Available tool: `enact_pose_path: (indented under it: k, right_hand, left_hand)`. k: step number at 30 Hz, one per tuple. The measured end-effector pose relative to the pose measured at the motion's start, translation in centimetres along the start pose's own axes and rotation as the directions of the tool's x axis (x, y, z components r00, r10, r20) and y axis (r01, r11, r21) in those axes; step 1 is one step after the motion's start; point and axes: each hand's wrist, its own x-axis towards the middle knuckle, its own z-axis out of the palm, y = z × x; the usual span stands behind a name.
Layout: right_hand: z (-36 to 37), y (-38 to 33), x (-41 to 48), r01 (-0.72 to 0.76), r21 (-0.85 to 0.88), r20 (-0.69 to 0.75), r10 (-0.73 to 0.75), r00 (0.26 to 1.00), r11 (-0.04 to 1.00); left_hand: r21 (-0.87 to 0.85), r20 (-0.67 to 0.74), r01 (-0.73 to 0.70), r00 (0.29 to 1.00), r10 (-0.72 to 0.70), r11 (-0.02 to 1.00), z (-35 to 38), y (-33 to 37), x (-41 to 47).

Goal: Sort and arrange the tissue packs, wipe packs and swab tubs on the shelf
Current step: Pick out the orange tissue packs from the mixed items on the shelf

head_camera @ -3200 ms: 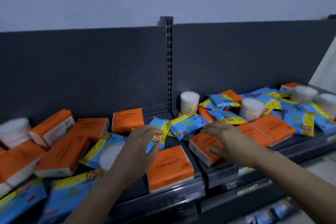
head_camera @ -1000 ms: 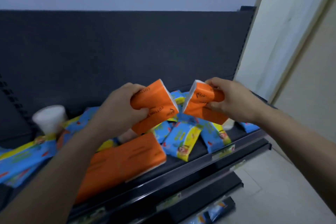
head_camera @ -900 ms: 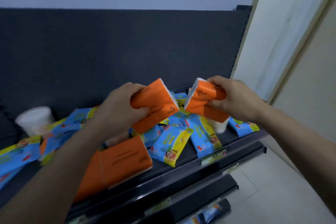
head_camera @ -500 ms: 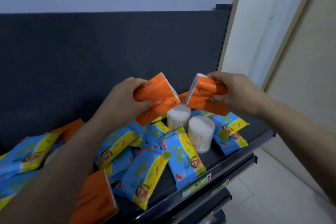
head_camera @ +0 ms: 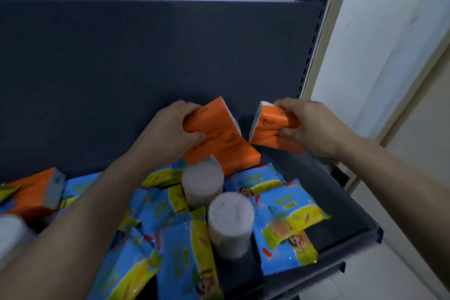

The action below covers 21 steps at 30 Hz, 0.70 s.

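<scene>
From the head camera, both hands are up over the right end of the shelf (head_camera: 345,204). The left hand (head_camera: 168,139) has its fingers and thumb curled around the left tissue pack (head_camera: 219,139), an orange one. The right hand (head_camera: 309,126) pinches the right tissue pack (head_camera: 270,129), also orange, and squeezes it in the middle. Both packs are held up in front of the dark back wall (head_camera: 146,68), side by side. Their low corners are very close together, and I cannot tell if they touch. The left tissue pack is tilted. Its long side runs from up by the thumb down to the right, and its low end is just behind the far swab tub (head_camera: 203,181). The right tissue pack tips the other way, with its white end up and to the left. Under it there is a bare dark spot in the back corner of the shelf, and the right hand is the nearer one to that spot. I think this pack should go down there first, lying flat, with the left one next to it. The near swab tub (head_camera: 230,221) and the wipe packs (head_camera: 287,221) lie in front in a jumble, so the hands should go down behind them. A third tissue pack (head_camera: 31,192) sits far off to the left.
</scene>
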Motion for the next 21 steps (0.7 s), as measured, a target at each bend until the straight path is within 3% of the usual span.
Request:
enact_pose_path:
  k: [11, 21]
  right_hand:
    - [3.5, 7.2, 5.4, 0.135, -0.02, 0.218, -0.127, 0.968, 0.991]
    - [6.1, 8.3, 6.8, 0.121, -0.116, 0.314, -0.079, 0.946, 0.986]
  left_hand:
    - [0.006, -0.074, 0.206, 0.976, -0.205, 0.979, 3.3, 1.2, 2.3]
    - [0.033, -0.062, 0.206, 0.977, -0.204, 0.978, 4.3, -0.2, 4.7]
